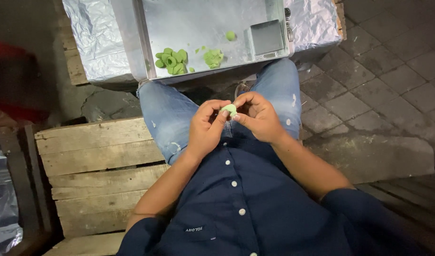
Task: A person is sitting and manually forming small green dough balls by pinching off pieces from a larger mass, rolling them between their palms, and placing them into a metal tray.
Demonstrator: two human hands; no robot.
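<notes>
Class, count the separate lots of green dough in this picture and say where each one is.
4. A cluster of shaped pieces, a crumbly lump and a small ball on the metal tray; one piece pinched between both hands. Crumbs excluded; cluster pieces overlap.

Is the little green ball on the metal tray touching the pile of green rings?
Apart. The head view shows the small green ball lying alone near the grey scale, with bare metal tray between it and the green rings.

Metal tray (pixel 189 19) carries green dough pieces (pixel 171 60), scale (pixel 267 37).
</notes>
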